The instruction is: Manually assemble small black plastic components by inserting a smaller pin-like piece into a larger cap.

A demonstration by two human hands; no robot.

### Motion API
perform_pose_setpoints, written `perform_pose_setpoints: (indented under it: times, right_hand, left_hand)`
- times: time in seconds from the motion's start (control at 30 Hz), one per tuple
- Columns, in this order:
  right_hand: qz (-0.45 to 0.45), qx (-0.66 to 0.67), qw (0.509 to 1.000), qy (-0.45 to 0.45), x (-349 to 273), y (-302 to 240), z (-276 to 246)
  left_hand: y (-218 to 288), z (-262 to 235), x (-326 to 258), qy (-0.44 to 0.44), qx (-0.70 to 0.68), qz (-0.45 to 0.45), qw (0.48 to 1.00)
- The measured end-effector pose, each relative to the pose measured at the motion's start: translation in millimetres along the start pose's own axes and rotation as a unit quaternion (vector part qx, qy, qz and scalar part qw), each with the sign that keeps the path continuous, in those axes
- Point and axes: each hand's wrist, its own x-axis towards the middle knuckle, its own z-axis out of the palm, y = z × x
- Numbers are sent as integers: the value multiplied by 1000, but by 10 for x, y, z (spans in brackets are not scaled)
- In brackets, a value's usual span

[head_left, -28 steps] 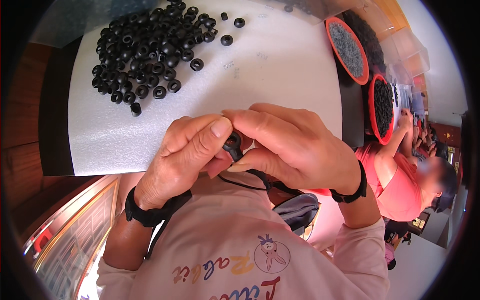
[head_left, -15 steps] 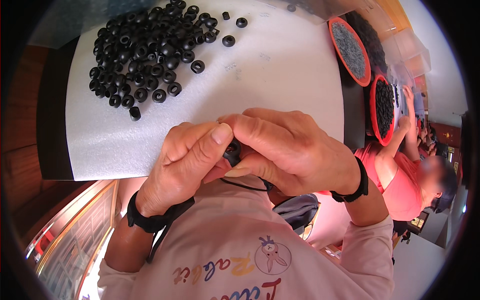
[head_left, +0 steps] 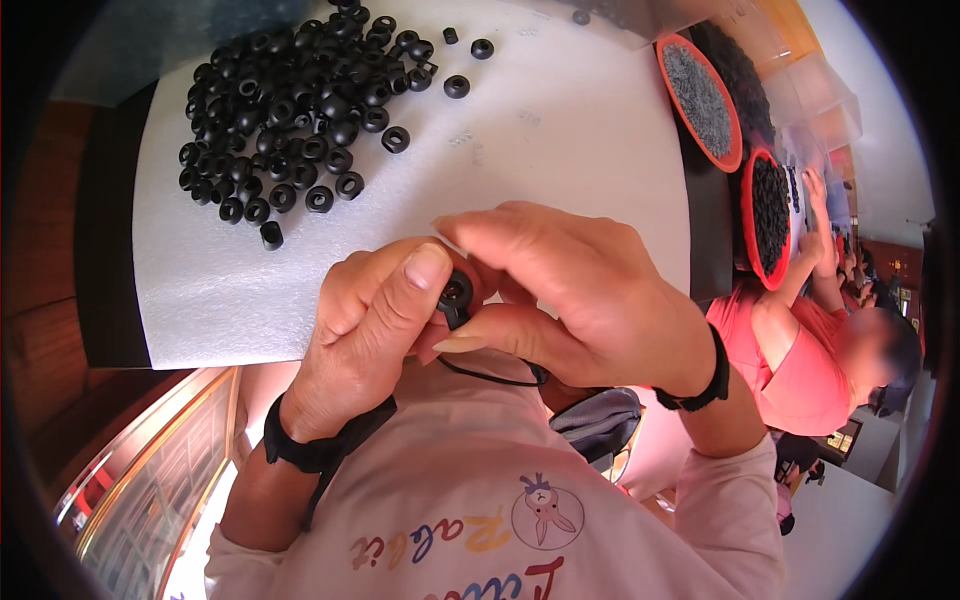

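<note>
Between my two hands, just beyond the shirt front, sits a small round black part point(head_left: 458, 287) with a hole in its face and a short stem-like piece at its lower side. My left hand point(head_left: 372, 315) grips it, the thumb lying along its left edge. From the right, my right hand point(head_left: 590, 290) presses its thumb against the lower stem end; its index finger arches above, off the part. The right hand's other fingers are partly hidden behind. A heap of similar black hollow balls point(head_left: 290, 110) lies farther off on the white foam-covered table point(head_left: 560, 170).
At the far right stand a red-rimmed bowl of small grey pieces point(head_left: 700, 100) and another of black pieces point(head_left: 768, 215). Clear plastic bins point(head_left: 810, 100) are beyond. A person in a red shirt point(head_left: 790, 370) sits at right. A dark bag point(head_left: 598, 420) is below the table edge.
My right index finger has lifted away from my left thumb, opening a gap that shows more of the black part. The heap stays put.
</note>
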Motion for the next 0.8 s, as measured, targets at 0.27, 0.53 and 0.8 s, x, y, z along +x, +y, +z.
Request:
perform_pose_setpoints:
  times: [0.27,0.53,0.8]
  right_hand:
    - [-24,-124,984,123,-182,-102,197]
    - [-24,-140,974,176,-190,-144,294]
    - [-24,-138,969,204,-275,-109,369]
  left_hand:
    - [-13,96,-10,55,-21,31,998]
    - [-74,25,15,21,-11,56,998]
    - [-60,55,6,18,16,53,998]
